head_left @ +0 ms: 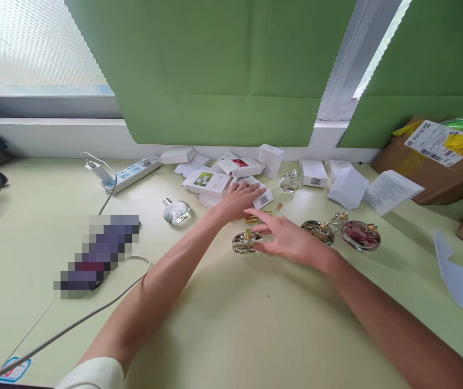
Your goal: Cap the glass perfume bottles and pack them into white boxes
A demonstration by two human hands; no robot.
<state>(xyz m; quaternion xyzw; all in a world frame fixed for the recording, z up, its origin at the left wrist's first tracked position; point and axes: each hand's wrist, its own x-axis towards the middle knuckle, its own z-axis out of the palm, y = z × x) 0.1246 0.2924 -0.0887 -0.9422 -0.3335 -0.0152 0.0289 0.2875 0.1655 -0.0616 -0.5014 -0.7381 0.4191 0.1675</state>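
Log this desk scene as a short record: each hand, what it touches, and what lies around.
left hand: open, flat on the white boxes
right hand: open, fingers spread, reaching the gold-capped bottle
nearby: clear bottle to the left; reddish bottle to the right
back left: power strip
far right: cardboard box
surface: pale green table
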